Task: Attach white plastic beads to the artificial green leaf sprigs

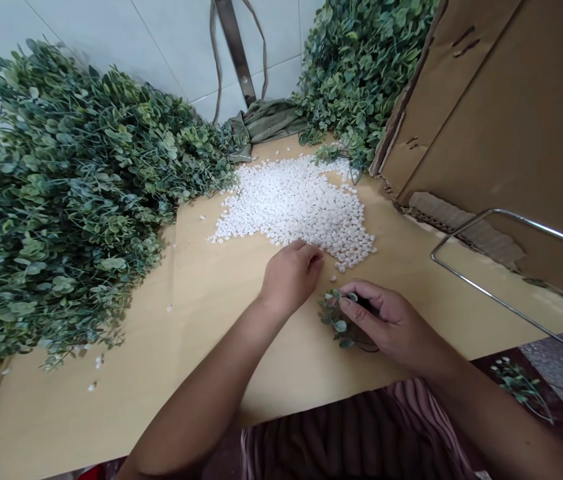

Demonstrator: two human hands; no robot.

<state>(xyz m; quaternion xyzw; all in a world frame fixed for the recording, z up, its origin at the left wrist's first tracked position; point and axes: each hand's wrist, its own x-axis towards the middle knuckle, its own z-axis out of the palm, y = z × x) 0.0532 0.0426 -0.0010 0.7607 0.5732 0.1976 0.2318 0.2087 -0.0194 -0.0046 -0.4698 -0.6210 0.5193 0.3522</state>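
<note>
My right hand (pixel 381 317) pinches a small artificial leaf sprig (pixel 340 319) between thumb and fingers, just above the table near its front edge. To its left, my left hand (pixel 292 272) has its fingers curled together at the near edge of a spread of small white plastic pieces (pixel 291 200). Whatever its fingertips hold, if anything, is too small or hidden to make out. A single white piece (pixel 332 278) lies apart, between the two hands.
A large heap of artificial greenery (pixel 76 187) covers the left side; another heap (pixel 361 67) stands at the back right. A cardboard box (pixel 511 133) and a bent metal wire frame (pixel 491 283) flank the right. A loose sprig (pixel 521 385) lies below the table (pixel 211 333) at right.
</note>
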